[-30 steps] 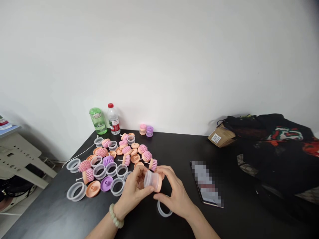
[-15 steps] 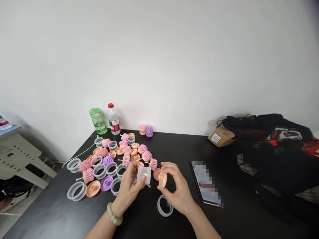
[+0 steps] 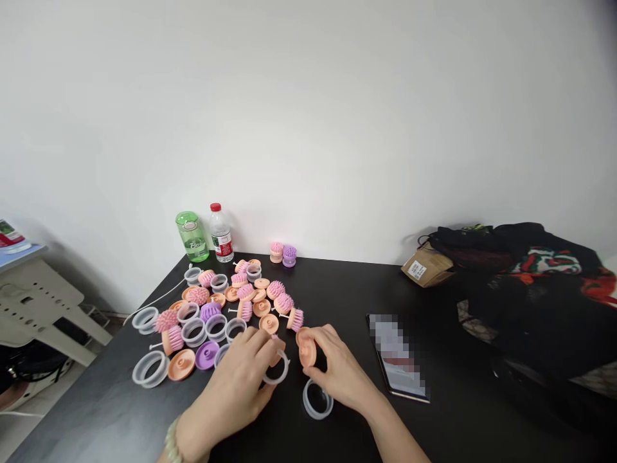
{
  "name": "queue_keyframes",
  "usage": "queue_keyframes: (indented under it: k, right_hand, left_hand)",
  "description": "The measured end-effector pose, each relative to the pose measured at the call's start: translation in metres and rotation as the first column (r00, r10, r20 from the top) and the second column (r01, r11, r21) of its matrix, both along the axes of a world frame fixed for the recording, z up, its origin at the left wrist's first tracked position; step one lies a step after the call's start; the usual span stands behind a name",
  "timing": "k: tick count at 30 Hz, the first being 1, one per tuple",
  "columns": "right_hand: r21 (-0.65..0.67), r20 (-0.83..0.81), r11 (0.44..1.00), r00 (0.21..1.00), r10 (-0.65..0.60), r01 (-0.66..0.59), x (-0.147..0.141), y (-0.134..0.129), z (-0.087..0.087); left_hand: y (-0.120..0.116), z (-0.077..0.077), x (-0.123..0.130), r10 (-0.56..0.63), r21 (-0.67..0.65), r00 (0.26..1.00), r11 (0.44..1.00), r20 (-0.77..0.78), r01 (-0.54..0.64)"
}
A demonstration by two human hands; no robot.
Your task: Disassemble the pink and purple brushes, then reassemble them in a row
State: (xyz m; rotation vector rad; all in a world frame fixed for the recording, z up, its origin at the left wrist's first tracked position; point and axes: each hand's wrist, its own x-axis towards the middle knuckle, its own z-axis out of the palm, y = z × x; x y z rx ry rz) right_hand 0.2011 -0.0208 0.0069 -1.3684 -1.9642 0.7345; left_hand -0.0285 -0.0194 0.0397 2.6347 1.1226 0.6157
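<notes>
My left hand (image 3: pixel 243 370) is closed around a clear plastic ring (image 3: pixel 286 369), its opening turned towards me. A peach piece (image 3: pixel 277 355) shows at the ring's upper edge, under my fingers; its hidden part I cannot make out. My right hand (image 3: pixel 337 368) pinches a peach round cap (image 3: pixel 307 354) between thumb and fingers, a short gap from the ring. Another peach disc (image 3: pixel 301 335) shows just behind that cap. Below the right hand, a second clear ring (image 3: pixel 318 411) lies on the black table.
Left of my hands spread several clear rings (image 3: pixel 150 370), peach caps (image 3: pixel 182 365), a purple cap (image 3: pixel 207 355) and pink bristle heads (image 3: pixel 283 302). Two assembled brushes (image 3: pixel 283 254) and bottles (image 3: pixel 222 238) stand by the wall. A phone (image 3: pixel 398 360), paper bag (image 3: pixel 427 265) and dark clothing (image 3: pixel 530 308) lie right.
My left hand has turned over, so the ring now faces me instead of showing its side. My right hand has shifted slightly left and down with the peach cap, which has tilted.
</notes>
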Motion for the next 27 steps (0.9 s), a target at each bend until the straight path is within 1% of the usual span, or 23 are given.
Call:
queue_keyframes:
  k: [2,5,7,9,11,13,15,16,18,20,21,22,23,25,27]
  right_hand:
    - [-0.041,0.006,0.999,1.000,-0.015,0.015,-0.002,0.000,-0.001]
    - [-0.085,-0.019,0.995,0.999,-0.046,0.044,-0.007,-0.001,-0.007]
    - [-0.083,-0.043,0.995,0.997,-0.060,0.056,-0.011,-0.001,-0.013]
    - [-0.054,-0.060,0.997,0.996,-0.060,0.056,-0.014,-0.001,-0.018]
    - [-0.020,-0.064,0.999,0.997,-0.051,0.050,-0.015,0.000,-0.022]
    - [-0.007,-0.060,0.999,0.997,-0.048,0.048,-0.016,0.001,-0.024]
    - [-0.001,-0.055,0.999,0.997,-0.047,0.047,-0.016,0.002,-0.025]
    - [0.009,-0.053,0.999,0.998,-0.044,0.045,-0.016,0.002,-0.025]
    - [0.050,-0.052,0.998,0.998,-0.032,0.035,-0.016,0.003,-0.025]
    - [0.091,-0.048,0.995,0.999,-0.023,0.027,-0.016,0.003,-0.024]
    - [0.099,-0.043,0.995,0.999,-0.025,0.029,-0.015,0.003,-0.024]
    - [0.096,-0.036,0.995,0.999,-0.032,0.035,-0.015,0.003,-0.023]
    - [0.087,-0.029,0.995,0.999,-0.042,0.044,-0.015,0.003,-0.022]
    - [0.065,-0.016,0.996,0.998,-0.063,0.064,-0.013,0.003,-0.021]
    - [0.055,-0.007,0.996,0.998,-0.068,0.068,-0.011,0.004,-0.021]
  left_hand:
    - [-0.010,-0.004,-0.003,0.039,-0.006,0.991,0.999,-0.128,-0.040]
    - [-0.019,-0.016,-0.006,0.082,-0.036,0.957,0.995,-0.279,-0.096]
    - [-0.021,-0.024,-0.005,0.101,-0.052,0.936,0.991,-0.338,-0.126]
    - [-0.021,-0.031,-0.004,0.137,-0.040,0.926,0.986,-0.350,-0.161]
    - [-0.021,-0.037,-0.003,0.193,0.018,0.933,0.980,-0.305,-0.197]
    - [-0.023,-0.042,-0.001,0.234,0.106,0.950,0.971,-0.207,-0.216]
    - [-0.027,-0.046,0.003,0.210,0.196,0.975,0.961,-0.069,-0.193]
    - [-0.030,-0.049,0.007,0.166,0.232,0.986,0.960,-0.011,-0.159]
    - [-0.036,-0.053,0.016,0.026,0.305,0.998,0.951,0.057,-0.042]
    - [-0.041,-0.058,0.029,-0.116,0.396,0.991,0.915,0.069,0.079]
    - [-0.042,-0.061,0.036,-0.165,0.437,0.984,0.892,0.073,0.118]
    - [-0.043,-0.064,0.042,-0.188,0.463,0.979,0.877,0.082,0.130]
    - [-0.043,-0.068,0.048,-0.187,0.465,0.977,0.877,0.098,0.122]
    - [-0.042,-0.073,0.056,-0.154,0.422,0.981,0.902,0.121,0.090]
    - [-0.038,-0.076,0.058,-0.134,0.377,0.983,0.923,0.129,0.076]
